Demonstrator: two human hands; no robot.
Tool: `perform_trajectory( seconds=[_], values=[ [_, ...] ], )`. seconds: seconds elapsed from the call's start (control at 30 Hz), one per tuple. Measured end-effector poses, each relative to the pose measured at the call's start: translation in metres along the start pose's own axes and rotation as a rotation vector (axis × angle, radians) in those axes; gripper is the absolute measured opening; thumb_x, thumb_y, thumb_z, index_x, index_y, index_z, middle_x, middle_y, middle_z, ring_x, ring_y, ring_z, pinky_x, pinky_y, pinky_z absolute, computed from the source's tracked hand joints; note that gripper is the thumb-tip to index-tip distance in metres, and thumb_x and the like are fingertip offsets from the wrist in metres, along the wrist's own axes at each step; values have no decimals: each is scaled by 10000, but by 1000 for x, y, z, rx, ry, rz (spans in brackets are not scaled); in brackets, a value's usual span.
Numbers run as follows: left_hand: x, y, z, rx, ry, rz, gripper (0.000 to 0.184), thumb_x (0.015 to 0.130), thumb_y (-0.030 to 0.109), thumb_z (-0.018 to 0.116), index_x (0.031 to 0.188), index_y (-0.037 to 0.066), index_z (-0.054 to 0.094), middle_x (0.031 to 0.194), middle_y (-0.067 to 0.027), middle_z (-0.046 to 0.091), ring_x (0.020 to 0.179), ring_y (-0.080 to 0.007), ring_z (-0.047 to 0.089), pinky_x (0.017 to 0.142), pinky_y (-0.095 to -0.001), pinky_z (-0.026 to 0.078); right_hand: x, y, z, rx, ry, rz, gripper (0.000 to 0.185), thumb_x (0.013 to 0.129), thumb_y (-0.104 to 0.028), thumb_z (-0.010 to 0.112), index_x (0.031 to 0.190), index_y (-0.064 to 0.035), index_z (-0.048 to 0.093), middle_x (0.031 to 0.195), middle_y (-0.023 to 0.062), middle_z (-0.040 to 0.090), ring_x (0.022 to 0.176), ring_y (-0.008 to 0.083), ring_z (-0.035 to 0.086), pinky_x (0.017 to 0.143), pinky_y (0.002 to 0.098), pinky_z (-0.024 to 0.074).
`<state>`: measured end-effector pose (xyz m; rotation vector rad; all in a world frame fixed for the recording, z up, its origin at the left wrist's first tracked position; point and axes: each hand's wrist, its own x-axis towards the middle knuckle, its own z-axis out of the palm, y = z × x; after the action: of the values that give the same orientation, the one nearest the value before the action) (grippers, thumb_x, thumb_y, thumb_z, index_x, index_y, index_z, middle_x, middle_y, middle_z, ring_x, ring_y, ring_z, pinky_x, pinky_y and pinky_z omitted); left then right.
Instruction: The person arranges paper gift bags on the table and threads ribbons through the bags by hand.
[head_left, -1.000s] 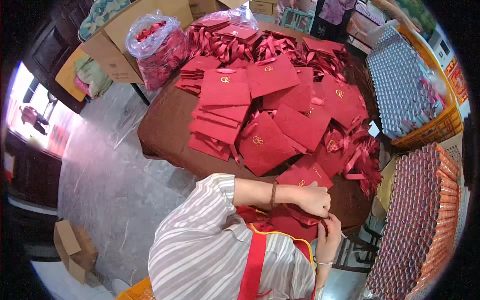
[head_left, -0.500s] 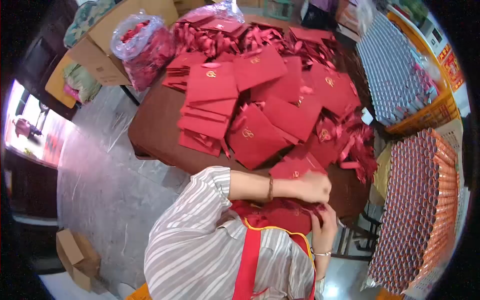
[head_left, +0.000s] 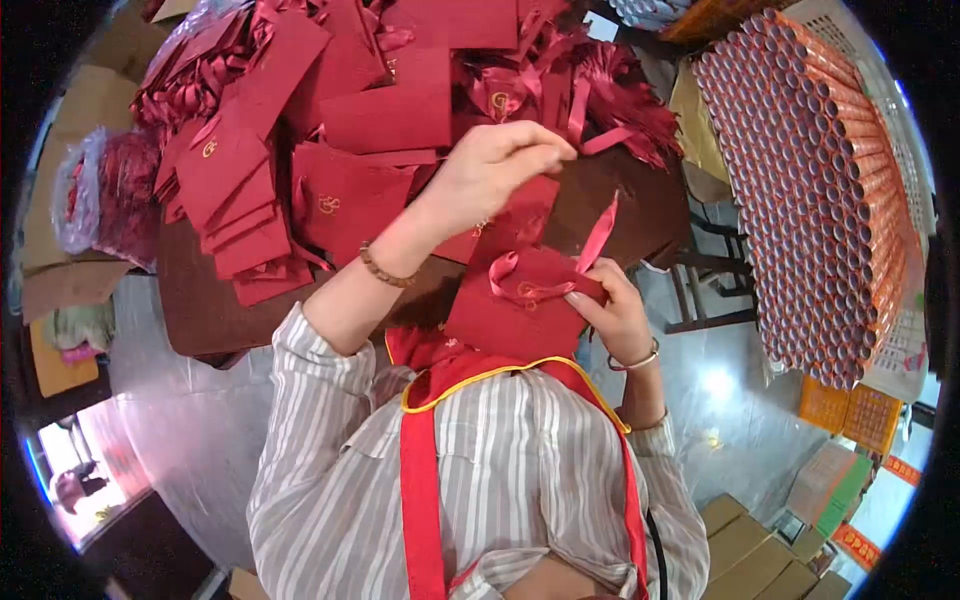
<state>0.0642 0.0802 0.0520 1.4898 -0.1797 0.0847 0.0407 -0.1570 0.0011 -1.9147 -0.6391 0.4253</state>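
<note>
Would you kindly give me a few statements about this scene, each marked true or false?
1. The right hand holds a red bag with a ribbon. True.
2. The left hand is pressed flat on that held bag. False: the left hand is raised, apart from it.
3. More red bags lie on the brown table. True.
4. The stacked orange tubes are at the left of the picture. False: the orange tubes are at the right.
5. The red apron has yellow edging. True.
</note>
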Motion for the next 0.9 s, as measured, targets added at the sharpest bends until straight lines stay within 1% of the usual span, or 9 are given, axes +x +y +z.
perform_trajectory(
  seconds=[0.13, 0.2, 0.4, 0.47, 0.53, 0.6, 0.63, 0.73, 0.9],
  values=[
    [-4, -15, -3, 813, -334, -65, 206, 829, 232, 572, 832, 46, 660, 795, -73, 609, 751, -202, 566, 706, -311, 443, 4, -2, 2, -42, -31, -40, 189, 747, -54, 647, 893, 18, 550, 900, 94, 519, 848, 197, 513, 751, 262, 407],
    [-9, -12, 16, 973, -385, -87, 265, 779, 340, 604, 793, 82, 665, 788, -67, 598, 834, -255, 533, 734, -405, 372, 6, -7, 4, -25, -30, -70, 185, 754, -55, 635, 899, 17, 547, 904, 98, 524, 849, 202, 517, 756, 264, 405],
    [12, -16, 41, 836, -524, 0, 205, 772, 299, 599, 790, 98, 637, 785, -39, 581, 852, -226, 511, 755, -390, 318, 4, -7, 10, -82, 5, -15, 160, 766, -61, 626, 894, 5, 556, 936, 86, 532, 878, 171, 508, 759, 267, 400],
    [13, -17, 53, 667, -559, 332, 166, 786, 253, 580, 775, 93, 624, 763, -38, 569, 838, -206, 513, 754, -381, 314, 4, -8, 13, 277, 36, 40, 209, 797, -136, 624, 938, 9, 570, 908, 61, 576, 811, 116, 516, 699, 267, 423],
    [13, -14, 51, 586, -570, 371, 158, 795, 222, 572, 782, 72, 620, 788, -50, 582, 816, -225, 534, 733, -374, 356, 2, -10, 13, 460, 49, 65, 241, 813, -174, 623, 960, 11, 577, 893, 49, 598, 778, 89, 520, 669, 267, 435],
    [22, -20, 32, 246, -588, 161, 208, 817, 243, 552, 800, 45, 614, 851, -73, 600, 805, -236, 555, 691, -341, 406, -3, -20, 6, 328, 59, 169, 164, 826, -155, 576, 861, 5, 563, 781, 25, 534, 708, 103, 483, 630, 260, 395],
    [26, -20, 13, 596, -545, 277, 280, 849, 277, 516, 830, 14, 611, 824, -131, 601, 755, -224, 578, 636, -316, 438, -4, -22, 5, 262, 65, 219, 149, 832, -145, 553, 811, 2, 556, 725, 13, 502, 673, 110, 464, 610, 257, 376],
    [8, 14, -14, 977, -595, -454, 420, 870, 360, 492, 708, -12, 601, 623, -174, 528, 574, -158, 538, 539, -315, 406, -3, -21, 8, 86, 102, 26, 139, 800, -124, 584, 807, 12, 553, 730, 47, 500, 673, 126, 476, 616, 254, 382],
    [-11, 0, -23, 730, -604, -392, 355, 838, 303, 568, 670, -9, 596, 602, -109, 532, 555, -137, 499, 523, -300, 391, 1, -29, 14, -71, 107, -169, 203, 699, -94, 715, 823, -3, 582, 792, 97, 554, 692, 189, 542, 598, 276, 420]
  ],
)
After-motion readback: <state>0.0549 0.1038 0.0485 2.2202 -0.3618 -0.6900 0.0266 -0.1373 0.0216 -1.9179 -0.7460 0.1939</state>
